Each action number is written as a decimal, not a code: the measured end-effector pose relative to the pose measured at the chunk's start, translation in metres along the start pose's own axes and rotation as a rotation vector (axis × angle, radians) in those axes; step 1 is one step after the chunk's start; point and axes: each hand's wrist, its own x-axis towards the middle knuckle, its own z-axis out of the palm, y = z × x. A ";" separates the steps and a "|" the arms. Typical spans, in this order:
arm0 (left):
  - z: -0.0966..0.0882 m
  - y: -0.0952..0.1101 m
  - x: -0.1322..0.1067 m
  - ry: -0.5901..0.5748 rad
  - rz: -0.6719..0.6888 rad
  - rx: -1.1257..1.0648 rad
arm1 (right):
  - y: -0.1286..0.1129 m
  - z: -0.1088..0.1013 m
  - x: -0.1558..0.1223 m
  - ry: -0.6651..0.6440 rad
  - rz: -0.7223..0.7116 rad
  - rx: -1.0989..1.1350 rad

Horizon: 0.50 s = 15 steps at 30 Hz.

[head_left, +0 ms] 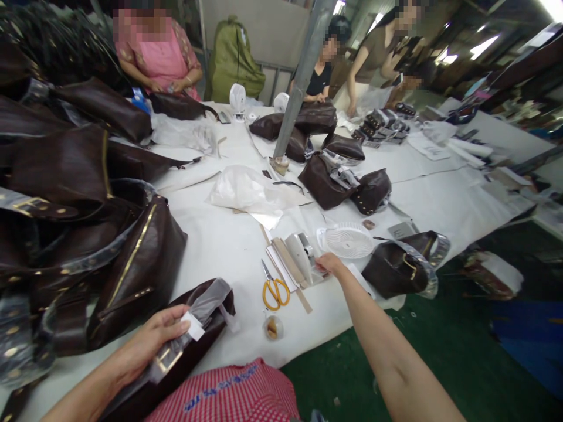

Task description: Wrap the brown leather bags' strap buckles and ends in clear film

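Observation:
My left hand (165,328) pinches a small white tag (193,326) between thumb and fingers. It rests over a dark brown handbag (206,340) lying at the front edge of the table, its strap (213,299) wrapped in clear plastic. A gold buckle (168,358) shows below that hand. Stretched out to the right, my right hand (329,264) has its fingers closed beside a row of cards and cardboard pieces (288,264); what they hold is too small to make out. Between my hands lie yellow-handled scissors (275,292) and a small round container (272,328).
Brown handbags (136,269) pile up on the left; more bags (328,181) stand mid-table around a metal post (303,82). A white fan (349,239) lies near my right hand, a bag (402,266) beyond it. Several people work across the white table (211,234).

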 end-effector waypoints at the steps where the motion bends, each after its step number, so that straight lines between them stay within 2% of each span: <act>1: -0.001 -0.001 0.001 -0.001 -0.001 0.001 | 0.002 -0.003 -0.001 -0.030 0.017 0.022; 4: -0.004 -0.004 0.003 0.004 -0.012 -0.005 | 0.014 -0.014 -0.011 -0.095 0.065 0.051; 7: -0.004 -0.002 0.004 0.004 -0.019 -0.008 | 0.034 -0.016 -0.030 -0.098 0.109 0.094; 11: -0.002 0.003 0.003 0.001 -0.021 -0.001 | 0.058 0.005 -0.055 -0.071 0.213 0.135; 15: -0.003 0.006 0.004 0.011 -0.030 -0.002 | 0.072 0.027 -0.074 -0.006 0.260 0.169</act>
